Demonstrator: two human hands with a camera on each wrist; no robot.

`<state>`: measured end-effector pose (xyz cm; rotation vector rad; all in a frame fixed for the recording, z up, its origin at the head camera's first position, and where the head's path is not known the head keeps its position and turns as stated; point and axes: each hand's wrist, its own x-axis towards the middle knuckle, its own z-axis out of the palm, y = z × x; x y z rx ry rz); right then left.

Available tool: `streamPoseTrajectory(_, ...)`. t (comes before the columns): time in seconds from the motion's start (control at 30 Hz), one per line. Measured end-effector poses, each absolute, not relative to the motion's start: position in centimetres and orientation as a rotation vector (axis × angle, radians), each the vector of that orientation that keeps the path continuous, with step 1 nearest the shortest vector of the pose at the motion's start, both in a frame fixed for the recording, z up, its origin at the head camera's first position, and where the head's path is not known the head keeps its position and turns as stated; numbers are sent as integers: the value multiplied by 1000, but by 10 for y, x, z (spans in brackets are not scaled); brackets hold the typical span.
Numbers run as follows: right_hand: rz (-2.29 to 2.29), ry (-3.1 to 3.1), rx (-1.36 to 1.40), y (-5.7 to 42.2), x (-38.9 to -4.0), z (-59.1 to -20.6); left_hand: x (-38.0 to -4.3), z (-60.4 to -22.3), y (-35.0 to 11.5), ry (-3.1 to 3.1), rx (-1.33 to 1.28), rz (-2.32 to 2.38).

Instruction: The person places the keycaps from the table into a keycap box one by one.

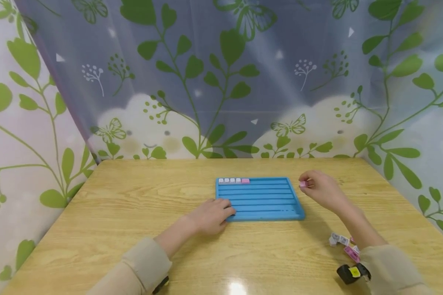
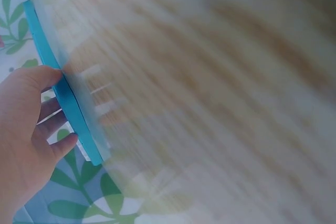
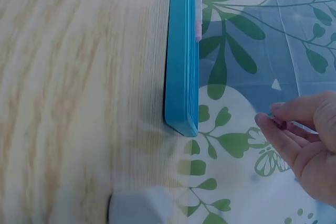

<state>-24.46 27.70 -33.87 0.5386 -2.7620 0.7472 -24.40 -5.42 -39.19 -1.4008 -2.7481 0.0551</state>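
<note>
A blue ridged tray (image 1: 258, 200) lies on the table. My left hand (image 1: 210, 215) grips its near left corner, and in the left wrist view the thumb (image 2: 51, 76) lies against the tray's side (image 2: 73, 109). Several white keycaps (image 1: 229, 180) and a wider pink keycap (image 1: 245, 180) stand in a row along the back groove, at its left end. Just beyond the tray's right edge, my right hand (image 1: 323, 189) pinches a small pink keycap (image 1: 303, 184) between thumb and fingertips, raised above the table. In the right wrist view the fingers mostly hide it.
Loose white keycaps (image 1: 339, 239) and a pink one (image 1: 352, 253) lie in a small heap under the right forearm. Beside the right cuff is a black wrist device (image 1: 350, 273) with a yellow label. A leaf-patterned curtain (image 1: 192, 82) hangs behind the wooden table (image 1: 133, 184).
</note>
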Motion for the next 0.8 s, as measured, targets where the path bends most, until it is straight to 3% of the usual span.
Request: streamPoseTrajectory(0.8, 735, -2782, 580, 258, -258, -347, -243, -390, -53, -2747, -1398, 79)
